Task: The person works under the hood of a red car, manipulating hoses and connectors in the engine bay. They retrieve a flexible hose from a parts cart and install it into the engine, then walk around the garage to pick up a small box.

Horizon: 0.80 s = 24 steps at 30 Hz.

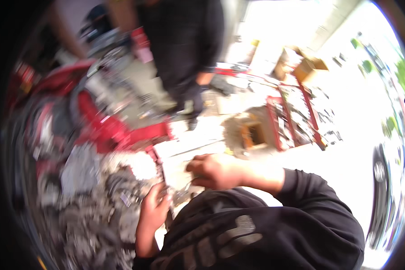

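My left hand [154, 210] is at the lower middle, beside the engine parts [94, 216] of an opened red vehicle. Its fingers look bent together around something small that blur hides. To its right and a little higher, my right hand [218, 172] is in front of my chest. The fingers there are curled inward, and whatever they grip cannot be made out. The two hands are apart. A narrow dark red edge [156, 157] of the vehicle's bodywork lies just beyond my left hand.
A person in dark clothes [182, 45] stands across the red bodywork [103, 123]. Beyond my right hand are an orange box-like object [252, 135] and a red metal frame [274, 121] among loose parts. Cardboard boxes [308, 69] stand farther back; a car [379, 180] is at far right.
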Each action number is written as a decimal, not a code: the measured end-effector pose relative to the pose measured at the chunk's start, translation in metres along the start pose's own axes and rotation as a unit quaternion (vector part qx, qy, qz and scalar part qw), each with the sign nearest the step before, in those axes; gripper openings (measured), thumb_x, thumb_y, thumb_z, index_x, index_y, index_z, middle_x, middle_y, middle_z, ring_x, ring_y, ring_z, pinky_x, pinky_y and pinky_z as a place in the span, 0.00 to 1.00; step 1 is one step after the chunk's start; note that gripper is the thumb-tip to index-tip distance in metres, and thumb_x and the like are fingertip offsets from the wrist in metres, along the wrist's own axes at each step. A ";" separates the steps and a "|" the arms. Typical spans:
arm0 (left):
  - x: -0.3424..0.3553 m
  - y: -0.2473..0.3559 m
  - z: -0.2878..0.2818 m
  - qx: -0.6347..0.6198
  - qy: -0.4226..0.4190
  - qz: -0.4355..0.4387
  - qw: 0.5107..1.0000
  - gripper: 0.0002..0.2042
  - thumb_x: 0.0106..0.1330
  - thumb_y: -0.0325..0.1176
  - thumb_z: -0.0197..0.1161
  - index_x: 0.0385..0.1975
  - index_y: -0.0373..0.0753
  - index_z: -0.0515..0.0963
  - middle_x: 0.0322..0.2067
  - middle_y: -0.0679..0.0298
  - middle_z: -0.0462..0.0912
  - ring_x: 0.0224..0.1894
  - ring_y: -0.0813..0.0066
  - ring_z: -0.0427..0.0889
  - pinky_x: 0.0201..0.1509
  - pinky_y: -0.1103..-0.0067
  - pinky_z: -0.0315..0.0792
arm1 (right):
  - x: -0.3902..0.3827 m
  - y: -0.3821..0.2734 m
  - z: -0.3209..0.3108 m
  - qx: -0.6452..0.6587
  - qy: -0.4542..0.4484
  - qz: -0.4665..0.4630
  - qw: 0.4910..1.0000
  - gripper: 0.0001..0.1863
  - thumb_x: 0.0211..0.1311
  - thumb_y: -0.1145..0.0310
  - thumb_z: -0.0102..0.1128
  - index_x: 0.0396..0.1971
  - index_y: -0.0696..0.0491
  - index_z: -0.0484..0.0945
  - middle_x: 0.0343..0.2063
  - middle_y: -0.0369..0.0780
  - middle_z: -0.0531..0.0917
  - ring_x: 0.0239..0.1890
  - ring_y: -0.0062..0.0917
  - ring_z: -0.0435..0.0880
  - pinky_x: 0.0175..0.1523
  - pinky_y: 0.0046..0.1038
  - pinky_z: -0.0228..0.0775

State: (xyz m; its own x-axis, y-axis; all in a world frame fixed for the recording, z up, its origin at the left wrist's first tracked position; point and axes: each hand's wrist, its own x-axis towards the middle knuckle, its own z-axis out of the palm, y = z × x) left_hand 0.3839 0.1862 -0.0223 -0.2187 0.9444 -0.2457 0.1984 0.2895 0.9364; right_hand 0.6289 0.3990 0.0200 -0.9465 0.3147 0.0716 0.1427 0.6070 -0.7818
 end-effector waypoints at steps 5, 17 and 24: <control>0.039 0.000 0.089 0.266 -0.214 -0.044 0.939 0.30 0.74 0.36 0.71 0.73 0.31 0.75 0.64 0.40 0.85 0.63 0.46 0.88 0.68 0.61 0.80 | -0.158 0.039 -0.005 -0.065 0.051 0.254 0.964 0.27 0.71 0.56 0.73 0.62 0.57 0.80 0.52 0.53 0.84 0.57 0.55 0.86 0.62 0.51 0.80; 0.153 0.073 0.282 0.432 -0.349 0.148 0.818 0.31 0.73 0.43 0.71 0.71 0.34 0.76 0.64 0.40 0.84 0.66 0.38 0.83 0.70 0.56 0.78 | -0.414 0.096 -0.020 -0.076 0.089 0.523 0.844 0.24 0.71 0.52 0.71 0.57 0.53 0.83 0.56 0.48 0.86 0.62 0.49 0.87 0.64 0.51 0.82; 0.206 0.017 0.412 0.411 -0.303 0.033 0.859 0.28 0.72 0.42 0.72 0.69 0.36 0.79 0.63 0.41 0.85 0.67 0.40 0.84 0.72 0.58 0.77 | -0.536 0.216 -0.145 -0.103 0.178 0.475 0.856 0.17 0.70 0.56 0.69 0.45 0.55 0.82 0.46 0.50 0.88 0.53 0.52 0.89 0.58 0.51 0.83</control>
State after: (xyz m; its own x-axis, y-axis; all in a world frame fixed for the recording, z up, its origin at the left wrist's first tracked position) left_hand 0.7357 0.4494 -0.1603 0.3078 0.7989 -0.5168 0.8532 0.0087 0.5215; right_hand 1.2088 0.4675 -0.0978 -0.2326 0.9171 -0.3238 0.8813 0.0579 -0.4690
